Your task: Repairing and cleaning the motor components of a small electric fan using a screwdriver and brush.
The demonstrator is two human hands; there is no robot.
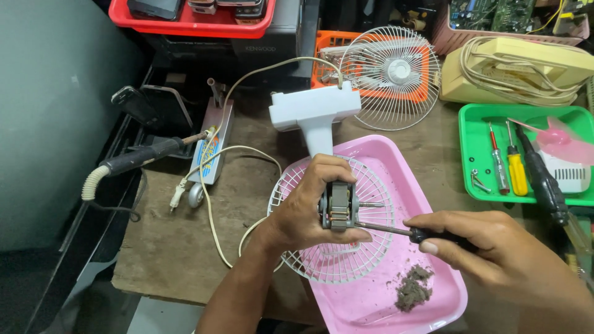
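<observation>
Your left hand (307, 207) is wrapped around the fan motor (337, 207), fingers curled over its top and thumb under it, holding it over the white rear grille (334, 260) that lies in the pink tray (427, 204). The motor's shaft (371, 204) points to the right, bare. Your right hand (495, 247) is closed around the black handle of a screwdriver (396, 231), thumb and forefinger pinching it near the front; its blade runs left and its tip touches the motor's lower right corner. A clump of grey dust (413, 288) sits in the tray just below the screwdriver. The fan's white base (315, 111) stands beyond the tray's far edge, touching the grille, with its cream cord (213, 185) looping across the wooden bench. The front grille (391, 77) leans behind it against an orange basket (328, 43). To your right, a green tray (470, 124) holds two more screwdrivers (507, 164), a pink fan blade (560, 139) and a soldering iron (544, 179). Another soldering iron (139, 158) lies at the left.
</observation>
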